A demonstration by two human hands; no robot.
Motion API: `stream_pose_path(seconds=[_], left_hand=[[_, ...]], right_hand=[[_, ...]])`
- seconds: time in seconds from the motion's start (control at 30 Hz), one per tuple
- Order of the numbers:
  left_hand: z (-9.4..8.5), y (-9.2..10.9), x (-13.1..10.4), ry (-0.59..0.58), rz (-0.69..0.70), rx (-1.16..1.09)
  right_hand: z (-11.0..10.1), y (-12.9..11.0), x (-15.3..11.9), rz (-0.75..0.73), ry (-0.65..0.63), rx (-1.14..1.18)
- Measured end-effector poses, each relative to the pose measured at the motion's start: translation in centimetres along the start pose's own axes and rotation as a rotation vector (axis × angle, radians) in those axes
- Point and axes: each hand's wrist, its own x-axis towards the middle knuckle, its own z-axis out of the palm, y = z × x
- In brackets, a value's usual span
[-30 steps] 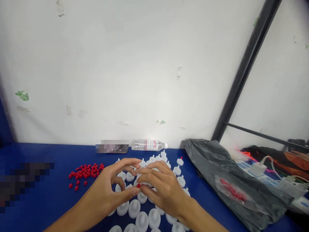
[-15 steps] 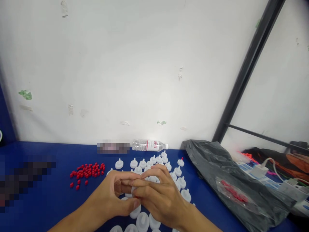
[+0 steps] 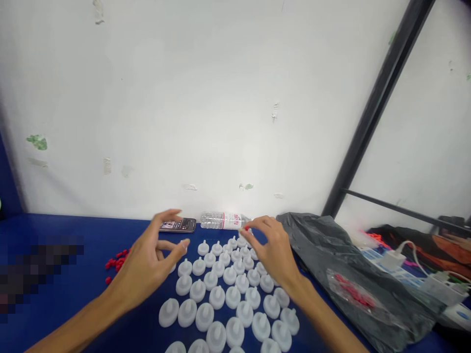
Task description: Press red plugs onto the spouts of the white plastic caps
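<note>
While the right hand (image 3: 273, 247) pinches a red cap (image 3: 247, 228), white pieces (image 3: 218, 269) between it and the spread left hand (image 3: 144, 258) seem uncapped.

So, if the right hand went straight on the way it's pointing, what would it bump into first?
Probably the clear bottle lying by the wall, since the right hand points roughly that way. Depth is unclear, though, so it might pass above it.

A single head-worn camera looks forward and down from close above the near side of the blue desk (image 3: 73, 228), facing the white wall (image 3: 206, 98), which fills most of the view's upper half.
</note>
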Motion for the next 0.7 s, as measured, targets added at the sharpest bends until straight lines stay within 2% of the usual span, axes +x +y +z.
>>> stream_pose_path(seconds=[0.07,0.13,0.3,0.4,0.53,0.63,0.7], left_hand=[[-0.9,-0.3,1.0,0.129,0.009,0.092],[-1.9,-0.4,1.7,0.185,-0.005,0.149],[-3.3,0.0,2.4,0.189,-0.055,0.2],[-3.2,-0.5,2.6,0.158,-0.021,0.269],[-3.0,-2.3,3.1,0.086,0.104,0.538],[-3.2,-3.6,3.4,-0.044,0.154,0.72],[-3.2,-4.3,3.5,-0.111,0.157,0.765]], right_hand=[[0.1,2.4,0.7,0.077,-0.04,-0.04],[0.3,4.6,1.0,0.156,-0.095,-0.074],[0.9,8.1,0.7,0.308,-0.242,-0.117],[1.3,8.9,0.4,0.346,-0.352,-0.133],[1.8,9.0,0.1,0.37,-0.451,-0.163],[1.8,8.6,0.1,0.359,-0.445,-0.184],[1.6,8.2,0.2,0.332,-0.405,-0.195]])
